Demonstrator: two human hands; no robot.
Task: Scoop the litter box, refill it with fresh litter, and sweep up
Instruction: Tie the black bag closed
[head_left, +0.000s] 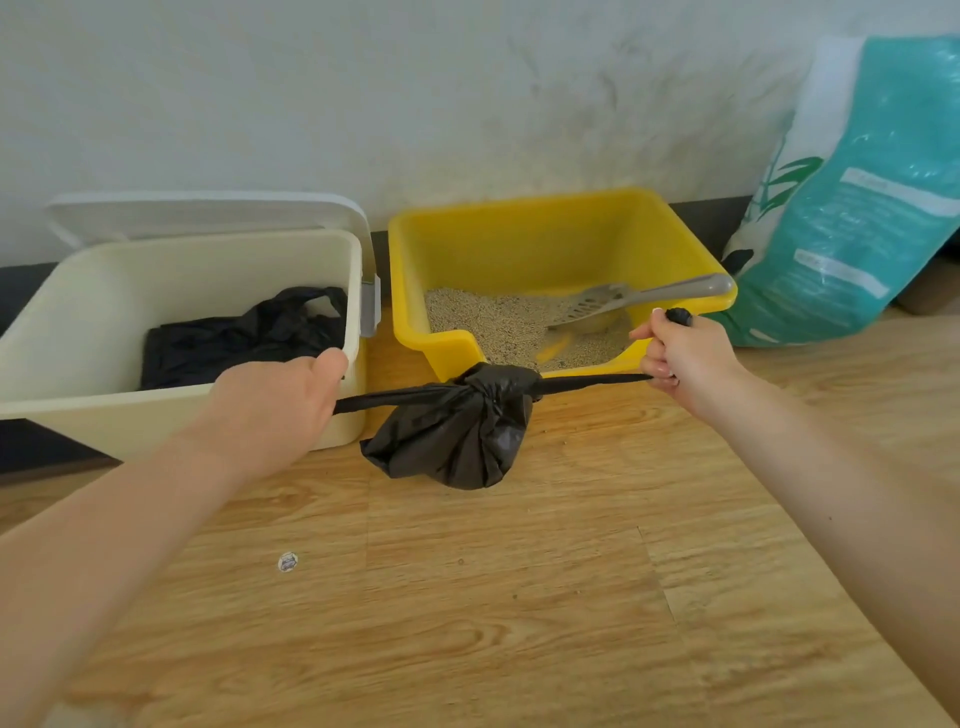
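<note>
Hands pull a knotted black waste bag (457, 431) taut above the wooden floor (519, 597): left hand (280, 400) and right hand (680, 353) each clench one handle. Yellow litter box (519, 244) behind holds a grey scoop (623, 301). Teal litter sack (857, 208) print is unreadable.

A single wide-angle head camera looks forward and down from close above the wooden floor (519, 597), facing the far white wall (363, 93), with both forearms reaching in from the near edge.
</note>
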